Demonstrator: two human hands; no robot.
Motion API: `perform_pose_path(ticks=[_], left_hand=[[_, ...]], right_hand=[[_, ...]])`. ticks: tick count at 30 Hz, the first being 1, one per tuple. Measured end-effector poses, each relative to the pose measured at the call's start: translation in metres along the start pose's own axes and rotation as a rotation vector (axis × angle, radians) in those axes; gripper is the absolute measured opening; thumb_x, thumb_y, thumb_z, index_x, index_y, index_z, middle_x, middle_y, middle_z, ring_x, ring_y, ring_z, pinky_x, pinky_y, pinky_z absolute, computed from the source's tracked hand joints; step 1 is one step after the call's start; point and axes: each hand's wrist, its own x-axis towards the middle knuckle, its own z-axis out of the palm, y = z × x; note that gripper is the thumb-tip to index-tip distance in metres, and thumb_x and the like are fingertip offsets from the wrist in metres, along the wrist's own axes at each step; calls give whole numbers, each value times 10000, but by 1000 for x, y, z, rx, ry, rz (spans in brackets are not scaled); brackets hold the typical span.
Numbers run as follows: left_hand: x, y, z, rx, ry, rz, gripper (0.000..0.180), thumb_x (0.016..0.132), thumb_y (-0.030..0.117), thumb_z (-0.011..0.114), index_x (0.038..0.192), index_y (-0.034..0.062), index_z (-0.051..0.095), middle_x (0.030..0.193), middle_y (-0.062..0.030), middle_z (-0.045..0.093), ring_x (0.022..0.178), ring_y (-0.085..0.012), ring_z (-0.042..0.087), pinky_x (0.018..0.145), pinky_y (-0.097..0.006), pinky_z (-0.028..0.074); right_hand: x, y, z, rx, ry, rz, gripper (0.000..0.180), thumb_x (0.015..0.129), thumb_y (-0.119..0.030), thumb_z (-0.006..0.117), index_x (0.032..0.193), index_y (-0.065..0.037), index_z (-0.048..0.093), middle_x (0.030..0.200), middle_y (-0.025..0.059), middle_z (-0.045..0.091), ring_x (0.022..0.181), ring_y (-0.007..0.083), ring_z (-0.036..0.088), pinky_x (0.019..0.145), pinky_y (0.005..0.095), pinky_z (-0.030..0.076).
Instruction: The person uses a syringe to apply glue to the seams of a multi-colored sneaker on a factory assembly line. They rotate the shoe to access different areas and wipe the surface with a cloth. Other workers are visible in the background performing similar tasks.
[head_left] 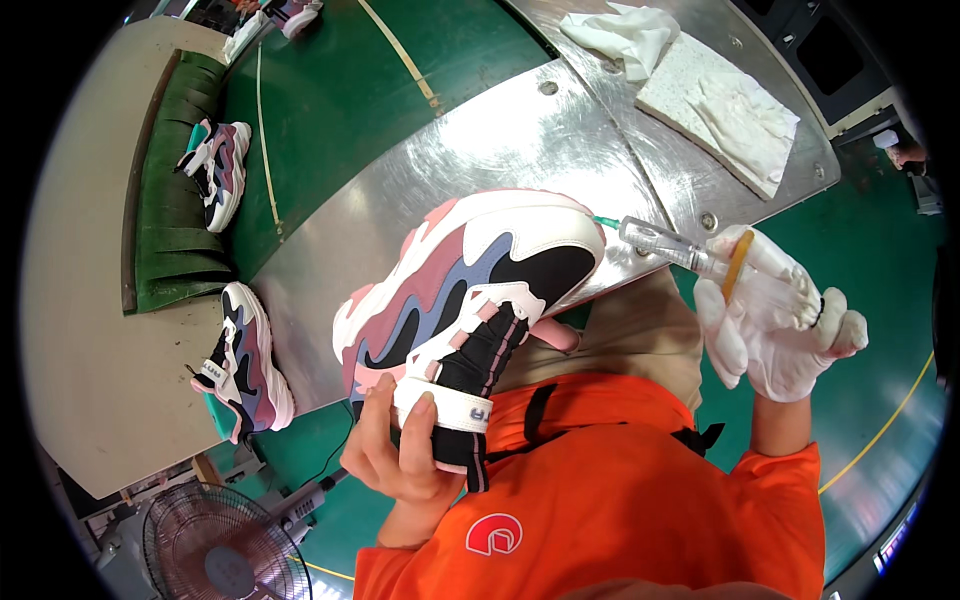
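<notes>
My bare left hand (408,462) grips a chunky sneaker (425,300) at its heel and ankle strap. White, pink, mauve, blue and black panels make up its upper, and it is tilted with the toe pointing right. In my right hand (780,335), which wears a white glove, lies a clear syringe (665,243) with a yellowish-brown flange. The syringe's green tip meets the toe end of the sneaker at the edge of the sole; whether it presses in or only touches, I cannot tell. One finger of my left hand shows under the sneaker near the toe.
A metal tabletop (480,150) lies beyond my hands, with a white pad (690,90) and crumpled cloths at the far right. Similar sneakers, one on the left (245,365) and one farther back (215,175), rest beside a green belt (330,100). A fan (225,550) stands at lower left.
</notes>
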Motion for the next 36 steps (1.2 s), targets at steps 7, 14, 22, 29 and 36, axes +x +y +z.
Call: perform_pose_path(ticks=[7, 14, 22, 29, 36], left_hand=[[-1, -2, 2, -1, 32, -16, 282, 856, 271, 700, 1095, 218, 559, 1106, -98, 667, 882, -203, 532, 740, -272, 411], [-5, -5, 3, -35, 60, -21, 284, 852, 262, 703, 1108, 219, 587, 1109, -95, 666, 876, -207, 535, 737, -269, 408], [15, -16, -3, -115, -21, -15, 393, 747, 200, 756, 1120, 180, 633, 1132, -86, 660, 858, -211, 537, 745, -288, 397], [48, -30, -14, -236, -260, -42, 660, 553, 154, 907, 1123, 62, 587, 1108, -144, 635, 974, -326, 572, 855, -409, 418], [85, -40, 0, -377, -335, -150, 655, 514, 92, 901, 1094, 51, 599, 1024, -106, 621, 908, -279, 568, 813, -369, 445]], right_hand=[[-4, 2, 26, -148, 142, -11, 1084, 465, -521, 859, 1154, 207, 445, 967, 329, 565, 538, 270, 588, 439, 272, 496], [-1, 1, 64, -421, 418, 97, 1063, 494, -505, 857, 1166, 213, 454, 936, 298, 594, 516, 235, 589, 433, 244, 470], [-13, 15, 54, -415, 158, 24, 1152, 491, -374, 952, 1292, 227, 381, 1121, 294, 550, 825, 215, 596, 642, 240, 493], [-6, 25, 26, -546, -140, -34, 1230, 457, -319, 971, 1346, 212, 309, 1168, 271, 536, 793, 188, 568, 676, 281, 474], [3, 40, 0, -598, -245, -162, 1124, 486, -229, 946, 1354, 158, 346, 1181, 253, 524, 661, 177, 553, 640, 285, 492]])
